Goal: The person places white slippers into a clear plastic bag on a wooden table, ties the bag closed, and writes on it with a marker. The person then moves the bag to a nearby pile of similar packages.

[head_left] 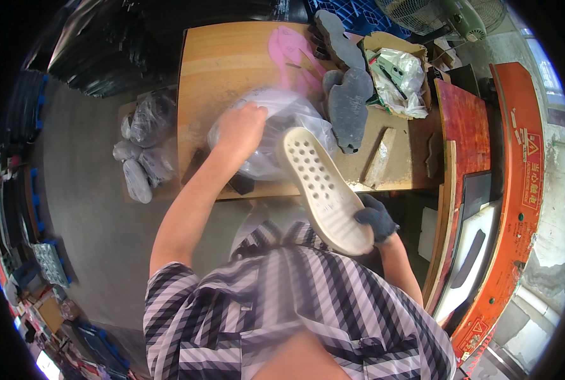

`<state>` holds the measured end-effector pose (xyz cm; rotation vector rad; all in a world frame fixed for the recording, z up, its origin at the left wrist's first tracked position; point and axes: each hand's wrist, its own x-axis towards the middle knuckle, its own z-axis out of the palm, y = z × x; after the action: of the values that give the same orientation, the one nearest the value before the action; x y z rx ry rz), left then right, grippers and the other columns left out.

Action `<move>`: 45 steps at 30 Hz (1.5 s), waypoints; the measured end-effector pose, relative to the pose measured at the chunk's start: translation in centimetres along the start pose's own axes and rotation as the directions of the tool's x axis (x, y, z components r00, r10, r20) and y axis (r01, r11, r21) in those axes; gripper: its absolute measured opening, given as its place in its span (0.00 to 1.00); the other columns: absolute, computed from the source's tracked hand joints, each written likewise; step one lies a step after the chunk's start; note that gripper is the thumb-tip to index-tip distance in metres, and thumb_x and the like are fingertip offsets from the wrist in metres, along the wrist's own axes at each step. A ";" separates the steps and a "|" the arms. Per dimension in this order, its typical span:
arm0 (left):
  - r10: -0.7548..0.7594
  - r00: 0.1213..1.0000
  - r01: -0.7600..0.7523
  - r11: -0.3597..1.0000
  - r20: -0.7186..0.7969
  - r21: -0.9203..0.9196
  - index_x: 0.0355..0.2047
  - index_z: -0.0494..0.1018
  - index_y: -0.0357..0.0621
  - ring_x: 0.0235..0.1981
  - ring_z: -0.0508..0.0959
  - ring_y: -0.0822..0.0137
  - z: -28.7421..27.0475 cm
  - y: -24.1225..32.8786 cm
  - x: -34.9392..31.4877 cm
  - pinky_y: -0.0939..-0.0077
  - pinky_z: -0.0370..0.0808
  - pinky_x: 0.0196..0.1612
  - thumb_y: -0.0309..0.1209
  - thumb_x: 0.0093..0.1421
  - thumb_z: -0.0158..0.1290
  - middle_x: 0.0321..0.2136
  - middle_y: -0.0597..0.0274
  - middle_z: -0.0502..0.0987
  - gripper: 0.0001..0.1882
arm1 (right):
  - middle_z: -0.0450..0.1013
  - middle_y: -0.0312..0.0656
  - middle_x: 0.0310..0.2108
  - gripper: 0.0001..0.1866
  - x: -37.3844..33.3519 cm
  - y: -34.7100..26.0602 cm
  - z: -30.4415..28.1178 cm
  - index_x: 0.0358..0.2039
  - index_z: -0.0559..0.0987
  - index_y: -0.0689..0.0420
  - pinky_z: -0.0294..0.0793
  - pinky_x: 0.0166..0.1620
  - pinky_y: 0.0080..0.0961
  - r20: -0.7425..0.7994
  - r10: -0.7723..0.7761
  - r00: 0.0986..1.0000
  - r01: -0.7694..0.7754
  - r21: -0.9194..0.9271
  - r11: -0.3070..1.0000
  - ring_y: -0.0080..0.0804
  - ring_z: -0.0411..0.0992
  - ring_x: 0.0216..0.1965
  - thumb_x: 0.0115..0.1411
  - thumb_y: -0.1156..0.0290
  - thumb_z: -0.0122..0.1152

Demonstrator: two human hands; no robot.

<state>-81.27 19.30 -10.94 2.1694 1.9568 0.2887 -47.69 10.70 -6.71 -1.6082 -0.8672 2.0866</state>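
A cream shoe sole with rows of round hollows hangs at a slant over the near edge of the table. My right hand, in a dark glove, grips it by its lower right end. Bare, my left hand is closed on the upper edge of a clear plastic bag, which lies puffed up on the table. The bag's edges are somewhat blurred, and what it holds, if anything, cannot be made out. Part of the bag is behind the sole.
Pink sole-shaped pieces and dark grey sole-shaped blocks lie on the wooden table. An open carton holds plastic and a green tool. Wrapped bundles sit left of the table. A fan and an orange panel stand right.
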 end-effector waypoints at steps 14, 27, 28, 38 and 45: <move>0.036 0.999 -0.039 0.995 -0.027 -0.089 0.31 0.74 0.47 0.26 0.77 0.55 0.2 -0.2 -0.7 0.62 0.74 0.27 0.29 0.54 0.52 0.29 0.60 0.74 0.05 | 0.71 0.44 0.28 0.14 3.8 2.9 9.7 0.36 0.72 0.66 0.72 0.33 0.28 -0.420 -0.014 0.907 0.094 0.172 0.981 0.33 0.71 0.29 0.48 0.73 0.57; 0.008 0.915 -0.078 0.984 -0.404 -0.158 0.46 0.72 0.55 0.50 0.66 0.56 0.2 1.9 -4.9 0.59 0.62 0.50 0.26 0.44 0.57 0.50 0.60 0.65 0.25 | 0.74 0.51 0.32 0.21 1.2 -0.5 7.8 0.40 0.71 0.57 0.71 0.40 0.35 -0.532 -0.509 0.677 -0.123 -0.763 0.634 0.46 0.74 0.36 0.47 0.62 0.63; -0.045 0.907 -0.018 0.989 -0.419 -0.145 0.48 0.71 0.56 0.53 0.63 0.54 0.3 2.4 -6.0 0.57 0.59 0.53 0.26 0.44 0.57 0.52 0.58 0.63 0.27 | 0.74 0.51 0.33 0.21 1.1 -0.9 8.3 0.40 0.71 0.56 0.71 0.40 0.36 -0.547 -0.499 0.672 -0.157 -0.764 0.626 0.48 0.74 0.36 0.47 0.62 0.63; -0.548 0.835 0.172 0.349 -0.052 -0.921 0.52 0.65 0.41 0.29 0.67 0.80 5.6 2.4 -10.7 0.85 0.66 0.30 0.20 0.56 0.50 0.34 0.61 0.71 0.21 | 0.73 0.47 0.34 0.17 0.9 -4.6 11.3 0.38 0.73 0.53 0.72 0.38 0.38 -0.307 -0.759 0.575 -0.249 -0.949 0.195 0.48 0.73 0.35 0.45 0.67 0.62; -0.398 0.884 -0.115 0.322 -0.244 -0.940 0.41 0.70 0.36 0.26 0.70 0.77 6.0 5.0 -10.6 0.83 0.69 0.34 0.16 0.57 0.41 0.27 0.63 0.73 0.13 | 0.70 0.53 0.37 0.21 4.7 -5.9 14.9 0.37 0.70 0.57 0.71 0.38 0.44 -0.096 -0.701 0.707 -0.043 -0.995 0.093 0.54 0.72 0.36 0.44 0.62 0.61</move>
<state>-75.95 8.10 -15.36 1.1164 1.4190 1.5752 -63.74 14.31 -3.83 -1.9817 -2.3252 0.2906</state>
